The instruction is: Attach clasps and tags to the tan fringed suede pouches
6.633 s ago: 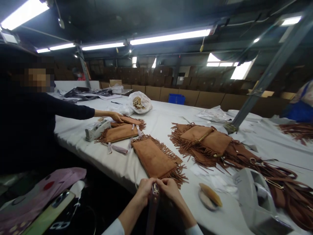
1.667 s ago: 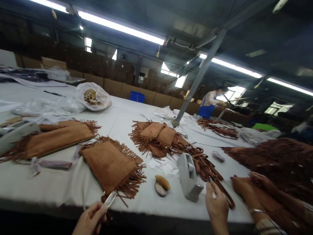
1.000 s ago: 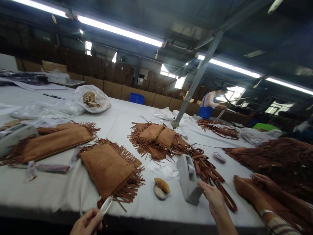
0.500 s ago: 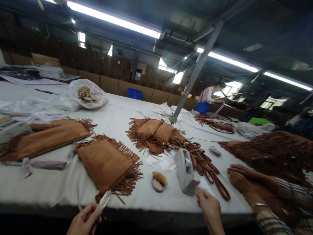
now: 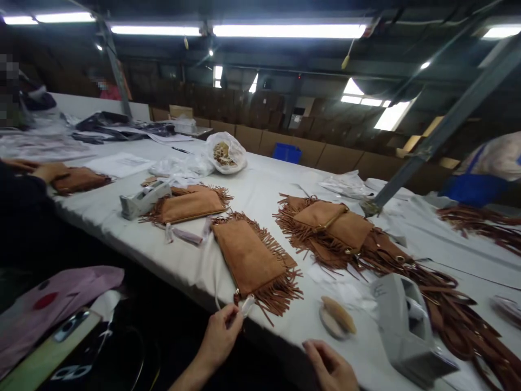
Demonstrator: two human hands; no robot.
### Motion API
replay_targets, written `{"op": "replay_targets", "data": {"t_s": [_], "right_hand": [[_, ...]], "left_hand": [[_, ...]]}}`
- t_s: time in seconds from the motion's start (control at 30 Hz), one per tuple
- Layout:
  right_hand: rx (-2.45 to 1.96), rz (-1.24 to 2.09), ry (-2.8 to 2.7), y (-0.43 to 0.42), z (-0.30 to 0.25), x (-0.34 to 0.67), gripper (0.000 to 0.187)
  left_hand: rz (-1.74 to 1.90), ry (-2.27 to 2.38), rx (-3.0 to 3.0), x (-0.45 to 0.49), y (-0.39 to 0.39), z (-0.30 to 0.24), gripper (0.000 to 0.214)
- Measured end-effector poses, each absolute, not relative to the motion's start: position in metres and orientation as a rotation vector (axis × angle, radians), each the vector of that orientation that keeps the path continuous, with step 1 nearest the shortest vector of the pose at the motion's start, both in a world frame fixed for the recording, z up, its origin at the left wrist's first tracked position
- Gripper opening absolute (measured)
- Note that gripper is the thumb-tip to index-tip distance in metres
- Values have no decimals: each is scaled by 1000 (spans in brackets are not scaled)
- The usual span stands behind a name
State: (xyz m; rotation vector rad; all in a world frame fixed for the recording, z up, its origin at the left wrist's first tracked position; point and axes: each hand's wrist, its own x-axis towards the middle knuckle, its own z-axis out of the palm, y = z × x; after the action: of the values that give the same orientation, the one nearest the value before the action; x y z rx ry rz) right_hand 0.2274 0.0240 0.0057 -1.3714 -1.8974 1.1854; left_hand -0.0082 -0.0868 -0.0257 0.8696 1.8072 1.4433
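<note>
The left hand (image 5: pixel 220 334) is closed in a pinch, thumb against fingertips, and grips a clear-wrapped fitting (image 5: pixel 247 306) at the near edge of the tabletop (image 5: pixel 260 198). The right hand (image 5: pixel 331 366) is at the same edge, fingers loosely curled and partly closed; whether it grips anything cannot be determined.

The fringed bag (image 5: pixel 248 258) lies flat directly beyond the left hand, its near corner beside the fitting and its fringe directed to the right. A round tin (image 5: pixel 329 325) with a tan pad (image 5: pixel 341 315) leaning on it sits just beyond the right hand. A grey tape dispenser (image 5: pixel 407 339) stands to the right of that hand.

Left of the fringed bag are wrapped strips (image 5: pixel 187 236), a second bag (image 5: pixel 193 206) and a second dispenser (image 5: pixel 146 200). To its right, a stack of bags (image 5: pixel 331 222) adjoins brown straps (image 5: pixel 451 304). Farther back rests a translucent sack (image 5: pixel 240 155). At far left, a co-worker's hand (image 5: pixel 51 171) touches a brown piece (image 5: pixel 83 180).
</note>
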Motion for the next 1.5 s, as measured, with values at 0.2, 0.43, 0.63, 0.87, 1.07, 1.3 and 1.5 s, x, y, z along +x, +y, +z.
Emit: {"op": "replay_targets", "data": {"t_s": [0.2,0.43,0.63,0.87,1.07,1.3,1.5], "right_hand": [[-952,1600,-2023,5,23,119,43],[-968,1622,-2025,10,6,90,45],[-1159,1614,-2008,12,-3,87,47],[-1282,1795,-1844,16,-19,85,52],[-1257,1820,-1728,11,-14,81,50],[-1214,1751,-1778,12,-12,83,47],[-1142,1773,-1883,18,-22,87,54]], "left_hand": [[1383,1867,1005,-11,-91,-18,27],[1341,1944,1081,-13,-94,-2,26],[1360,1885,1017,-13,-95,-2,25],[1484,1688,858,-11,-88,-14,29],[1447,1917,828,-4,-92,-5,22],[1393,1907,956,-10,-92,2,28],[1412,1579,542,-14,-78,-12,36]]}}
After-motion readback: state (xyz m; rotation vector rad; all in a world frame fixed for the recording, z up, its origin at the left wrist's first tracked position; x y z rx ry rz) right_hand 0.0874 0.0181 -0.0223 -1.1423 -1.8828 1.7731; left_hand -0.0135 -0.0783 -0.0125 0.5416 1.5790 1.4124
